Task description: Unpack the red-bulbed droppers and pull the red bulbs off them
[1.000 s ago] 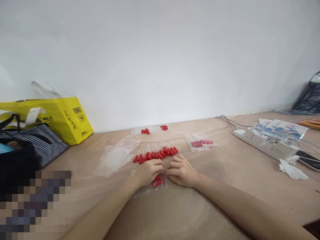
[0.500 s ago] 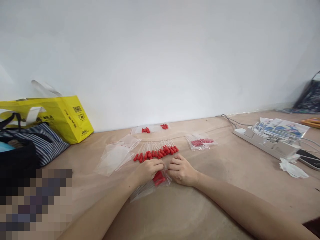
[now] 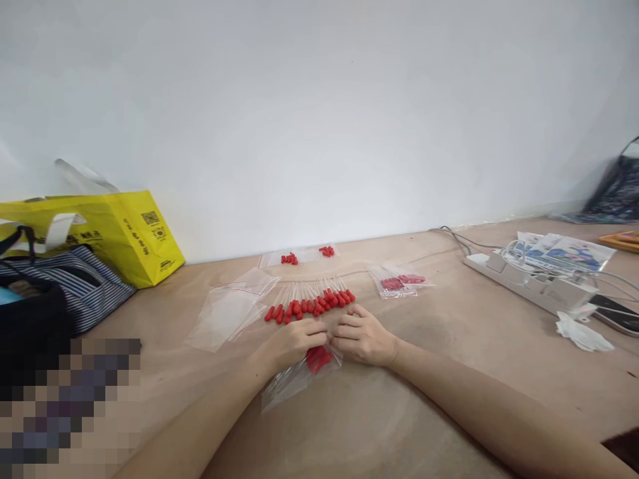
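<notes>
A clear zip bag (image 3: 289, 384) with red-bulbed droppers (image 3: 318, 358) inside lies at the front middle of the table, its far edge between my hands. My left hand (image 3: 298, 340) is closed on that edge, fingers pinched. From the other side my right hand (image 3: 363, 337) grips the same edge with curled fingers; its fingertips are partly hidden. Just beyond my hands several loose droppers (image 3: 323, 303) lie fanned in a row, red bulbs toward me and thin pale stems pointing away. Flat clear bags (image 3: 224, 313) are stacked to the left of them.
Filled bags of droppers (image 3: 399, 282) lie at the right, and more droppers (image 3: 289, 259) in bags near the wall. A power strip (image 3: 529, 286) with cables, a phone (image 3: 616, 314) and a crumpled tissue (image 3: 584, 332) are farther right. A yellow bag (image 3: 142, 239) and a striped bag (image 3: 84, 283) stand left.
My right hand has come slightly left, closer to my left hand at the bag's edge. The bag has shifted a little; the view has moved slightly.
</notes>
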A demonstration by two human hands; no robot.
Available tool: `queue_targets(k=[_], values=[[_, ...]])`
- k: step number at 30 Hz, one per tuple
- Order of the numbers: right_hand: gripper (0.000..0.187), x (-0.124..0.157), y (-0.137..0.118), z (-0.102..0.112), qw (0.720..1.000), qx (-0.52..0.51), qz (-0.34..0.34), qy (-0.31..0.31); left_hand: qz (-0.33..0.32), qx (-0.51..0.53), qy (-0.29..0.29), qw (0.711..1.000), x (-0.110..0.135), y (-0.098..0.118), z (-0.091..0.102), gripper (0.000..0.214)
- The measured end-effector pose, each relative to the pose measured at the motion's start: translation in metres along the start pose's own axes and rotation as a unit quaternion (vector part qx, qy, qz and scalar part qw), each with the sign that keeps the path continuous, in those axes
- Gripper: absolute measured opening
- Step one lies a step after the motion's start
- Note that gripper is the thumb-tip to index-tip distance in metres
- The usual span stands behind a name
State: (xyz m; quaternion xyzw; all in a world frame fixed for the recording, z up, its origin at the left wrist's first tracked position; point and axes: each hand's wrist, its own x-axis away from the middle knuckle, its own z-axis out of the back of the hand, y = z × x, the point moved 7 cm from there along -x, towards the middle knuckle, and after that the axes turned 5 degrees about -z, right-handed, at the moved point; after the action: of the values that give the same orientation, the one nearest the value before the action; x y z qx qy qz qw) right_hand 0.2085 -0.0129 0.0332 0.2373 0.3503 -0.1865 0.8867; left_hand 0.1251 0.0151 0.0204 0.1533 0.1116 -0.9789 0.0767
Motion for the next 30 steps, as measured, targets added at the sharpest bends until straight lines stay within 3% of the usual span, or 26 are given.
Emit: queue_targets(k=[5,11,15,18,20,22,26,30], values=[[0.022,0.0,-0.005,0.004,0.998,0.024,0.014,0.048,0.023,0.03,0.035,0.999,-0.001,0.002,0.008,0.037],[0.033,0.001,-0.011,-0.004,0.998,0.021,0.064,0.011,0.014,0.019,-0.034,0.999,-0.002,0.004,0.002,0.035],[0.031,0.003,-0.005,-0.008,0.997,0.0,0.062,-0.038,0.023,0.024,-0.045,0.998,-0.002,-0.001,0.006,0.037],[0.026,0.006,0.004,-0.008,0.996,-0.024,0.024,-0.083,0.1,0.061,-0.034,0.993,0.002,-0.006,0.013,0.033],[0.02,0.008,0.01,-0.007,0.992,-0.059,-0.018,-0.114,0.197,0.101,-0.021,0.975,0.011,-0.008,0.018,0.025],[0.011,0.01,0.015,-0.006,0.981,-0.121,-0.062,-0.141,0.275,0.15,-0.016,0.95,0.024,-0.004,0.02,0.031],[0.02,0.013,0.02,-0.009,0.942,-0.269,-0.125,-0.16,0.325,0.224,-0.031,0.918,0.048,0.014,0.016,0.057],[0.025,0.011,0.025,-0.019,0.901,-0.358,-0.191,-0.15,0.333,0.242,-0.041,0.91,0.059,0.019,0.01,0.064]])
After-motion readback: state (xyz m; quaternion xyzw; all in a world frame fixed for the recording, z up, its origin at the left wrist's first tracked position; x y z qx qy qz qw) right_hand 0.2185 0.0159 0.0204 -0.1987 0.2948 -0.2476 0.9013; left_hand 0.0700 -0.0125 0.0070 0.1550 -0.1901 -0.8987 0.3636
